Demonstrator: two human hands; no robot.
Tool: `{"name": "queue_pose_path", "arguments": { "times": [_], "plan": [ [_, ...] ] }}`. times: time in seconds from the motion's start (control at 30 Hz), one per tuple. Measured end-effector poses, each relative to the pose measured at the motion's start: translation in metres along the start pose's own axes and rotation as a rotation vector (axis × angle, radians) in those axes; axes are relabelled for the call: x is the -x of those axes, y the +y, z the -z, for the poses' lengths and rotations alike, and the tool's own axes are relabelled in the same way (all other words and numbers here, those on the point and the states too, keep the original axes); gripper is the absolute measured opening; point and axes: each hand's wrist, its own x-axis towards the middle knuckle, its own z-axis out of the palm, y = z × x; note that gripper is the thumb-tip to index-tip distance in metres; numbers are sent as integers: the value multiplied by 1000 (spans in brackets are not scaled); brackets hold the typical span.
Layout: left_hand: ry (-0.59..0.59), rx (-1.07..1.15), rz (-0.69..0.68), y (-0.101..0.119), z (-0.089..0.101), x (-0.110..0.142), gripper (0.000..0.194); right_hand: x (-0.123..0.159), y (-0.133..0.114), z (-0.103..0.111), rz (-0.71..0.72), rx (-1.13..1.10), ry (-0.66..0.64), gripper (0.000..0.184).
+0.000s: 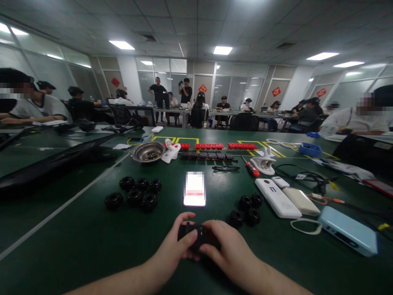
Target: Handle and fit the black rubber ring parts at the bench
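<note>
Close to the table's near edge, my left hand (181,239) is closed around a black rounded part (195,235), its thumb pressed on top. My right hand (225,246) grips the dark piece from the other side; its fingers hide much of it. Whether this is one part or two joined, I cannot tell. Several black ring-shaped parts with a central hole (135,196) lie left of my hands. More such black parts (245,209) are grouped to the right. Beyond my hands lies a phone with a lit screen (194,198).
Farther back are a metal bowl (148,152) with small parts, red strips (209,146), a black strip (208,157), glasses (226,168) and a red-black screwdriver (251,168). At right lie a white power bank (278,197) and a light blue box (348,230). People sit around.
</note>
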Motion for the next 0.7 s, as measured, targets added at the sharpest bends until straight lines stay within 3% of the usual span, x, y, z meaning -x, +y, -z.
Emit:
{"name": "queue_pose_path", "arguments": {
  "times": [0.17,0.3,0.53,0.7],
  "plan": [
    [8,-46,79,0,0,-2,45,4,-4,4,50,-30,24,35],
    [23,12,57,0,2,-3,43,2,0,4,-3,2,15,17],
    [-57,45,-17,-1,4,0,56,-1,2,1,21,0,-48,13],
    [19,-38,39,-4,3,-5,48,4,-3,4,72,-63,16,36]
  ]
}}
